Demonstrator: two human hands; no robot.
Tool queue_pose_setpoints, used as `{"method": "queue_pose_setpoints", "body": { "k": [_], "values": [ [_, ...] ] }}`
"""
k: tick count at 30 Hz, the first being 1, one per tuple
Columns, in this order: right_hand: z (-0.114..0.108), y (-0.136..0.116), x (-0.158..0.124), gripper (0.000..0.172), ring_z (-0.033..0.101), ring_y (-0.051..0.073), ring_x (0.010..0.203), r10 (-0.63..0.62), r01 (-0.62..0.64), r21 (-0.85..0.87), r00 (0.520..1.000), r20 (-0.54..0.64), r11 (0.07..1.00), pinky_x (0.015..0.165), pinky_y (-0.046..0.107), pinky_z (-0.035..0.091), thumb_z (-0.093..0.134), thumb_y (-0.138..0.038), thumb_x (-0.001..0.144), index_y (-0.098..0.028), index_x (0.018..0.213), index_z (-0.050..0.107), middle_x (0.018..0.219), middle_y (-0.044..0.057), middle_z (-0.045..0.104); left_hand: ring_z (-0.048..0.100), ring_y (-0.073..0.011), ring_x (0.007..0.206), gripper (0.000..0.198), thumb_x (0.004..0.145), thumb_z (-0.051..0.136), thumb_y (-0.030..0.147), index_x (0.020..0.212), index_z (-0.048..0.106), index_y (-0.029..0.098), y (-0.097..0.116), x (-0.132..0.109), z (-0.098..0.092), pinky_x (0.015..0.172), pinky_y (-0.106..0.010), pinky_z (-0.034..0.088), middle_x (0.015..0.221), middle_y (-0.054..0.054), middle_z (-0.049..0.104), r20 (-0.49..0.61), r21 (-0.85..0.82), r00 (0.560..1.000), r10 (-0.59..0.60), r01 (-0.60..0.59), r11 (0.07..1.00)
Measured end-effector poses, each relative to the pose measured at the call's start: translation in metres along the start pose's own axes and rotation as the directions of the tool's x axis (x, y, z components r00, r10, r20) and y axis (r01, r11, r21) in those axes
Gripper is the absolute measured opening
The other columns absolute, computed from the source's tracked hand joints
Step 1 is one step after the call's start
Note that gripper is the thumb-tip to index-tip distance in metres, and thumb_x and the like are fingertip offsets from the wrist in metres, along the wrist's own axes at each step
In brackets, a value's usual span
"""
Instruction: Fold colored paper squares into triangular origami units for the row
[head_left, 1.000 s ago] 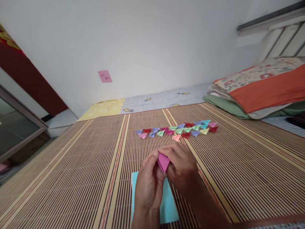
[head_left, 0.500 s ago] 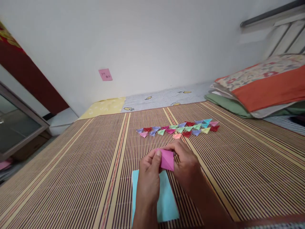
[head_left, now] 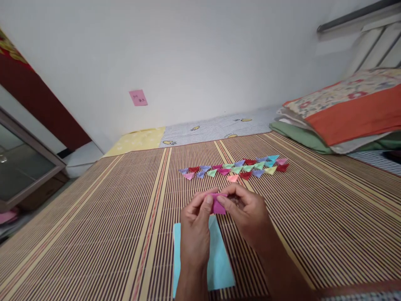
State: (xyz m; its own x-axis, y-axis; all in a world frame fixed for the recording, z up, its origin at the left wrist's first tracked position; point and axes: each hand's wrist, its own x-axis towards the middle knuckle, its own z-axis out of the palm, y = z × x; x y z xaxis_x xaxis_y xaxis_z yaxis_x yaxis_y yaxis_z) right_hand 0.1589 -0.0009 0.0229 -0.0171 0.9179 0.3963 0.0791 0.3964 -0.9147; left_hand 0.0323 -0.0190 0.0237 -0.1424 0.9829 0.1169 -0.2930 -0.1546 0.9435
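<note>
Between my two hands is a small piece of magenta paper [head_left: 219, 206], partly folded and half hidden by my fingers. My left hand [head_left: 197, 219] pinches its left side, thumb on top. My right hand [head_left: 247, 213] grips the upper right part with thumb and forefinger. Below my left wrist lies a light blue sheet of paper [head_left: 219, 261] on the striped mat [head_left: 125, 217]. Beyond my hands, several small folded paper pieces [head_left: 247, 168] in red, pink, green, blue and yellow lie in uneven rows.
Folded bedding [head_left: 354, 113] with an orange and floral cover is piled at the right. A patterned cloth [head_left: 206, 127] runs along the white wall, where a pink note [head_left: 138, 98] is stuck. A glass-fronted cabinet [head_left: 25, 163] stands at the left.
My right thumb has come over the front of the magenta paper, and its top edge is now folded over. The paper shows smaller than before. My left hand has barely moved.
</note>
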Motion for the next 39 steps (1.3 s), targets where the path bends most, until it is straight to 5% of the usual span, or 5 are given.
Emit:
{"method": "queue_pose_setpoints", "body": {
  "k": [7,18,28,34,39],
  "values": [
    [0.0,0.002,0.002,0.014,0.051,0.012,0.061,-0.042,0.043,0.042,0.999,-0.033,0.998,0.058,0.025,0.042,0.067,-0.029,0.091,-0.02,0.08,0.066,0.068,-0.004,0.058,0.067,-0.0167,0.079,0.024,0.087,0.074,0.041,0.096,0.081,0.019,-0.004,0.001,-0.004,0.079,-0.029,0.052,0.085,-0.005,0.076,-0.046,-0.08,0.998,-0.037,0.034,0.996],
    [0.001,-0.005,0.0,0.016,0.054,0.013,0.064,-0.025,0.027,-0.039,0.999,0.039,0.999,0.059,0.026,0.042,0.065,-0.029,0.093,-0.02,0.081,0.068,0.07,-0.003,0.06,0.055,-0.0118,0.063,0.013,0.082,0.077,0.032,0.083,0.084,0.02,0.006,0.001,-0.004,0.06,-0.022,0.044,0.067,0.0,0.069,-0.084,0.164,0.994,0.075,-0.06,0.985],
    [-0.003,-0.002,0.002,0.021,0.048,0.013,0.062,0.046,-0.044,-0.011,0.983,0.177,0.999,0.057,0.026,0.038,0.063,-0.031,0.094,-0.019,0.077,0.064,0.067,-0.004,0.055,0.058,-0.0098,0.063,0.013,0.077,0.082,0.029,0.072,0.077,0.017,0.001,0.002,-0.005,0.061,-0.019,0.046,0.066,0.002,0.068,-0.109,0.052,0.993,0.051,-0.045,0.998],
    [0.003,0.008,-0.001,0.022,0.052,0.013,0.065,0.132,-0.155,0.044,0.935,0.33,0.987,0.059,0.026,0.039,0.061,-0.032,0.095,-0.019,0.077,0.061,0.069,-0.002,0.057,0.06,-0.0108,0.06,0.023,0.067,0.089,0.03,0.069,0.072,0.016,-0.001,0.006,-0.004,0.061,-0.022,0.05,0.064,0.001,0.067,-0.199,-0.293,0.977,-0.082,0.021,0.956],
    [0.0,0.008,-0.001,0.028,0.043,0.011,0.057,0.12,-0.124,-0.004,0.947,0.297,0.992,0.053,0.026,0.033,0.062,-0.029,0.093,-0.02,0.068,0.054,0.061,-0.006,0.048,0.061,-0.0114,0.057,0.028,0.062,0.092,0.03,0.066,0.068,0.014,-0.001,0.009,-0.007,0.058,-0.022,0.05,0.062,0.001,0.067,-0.16,-0.319,0.976,-0.148,0.091,0.943]
  ]
}}
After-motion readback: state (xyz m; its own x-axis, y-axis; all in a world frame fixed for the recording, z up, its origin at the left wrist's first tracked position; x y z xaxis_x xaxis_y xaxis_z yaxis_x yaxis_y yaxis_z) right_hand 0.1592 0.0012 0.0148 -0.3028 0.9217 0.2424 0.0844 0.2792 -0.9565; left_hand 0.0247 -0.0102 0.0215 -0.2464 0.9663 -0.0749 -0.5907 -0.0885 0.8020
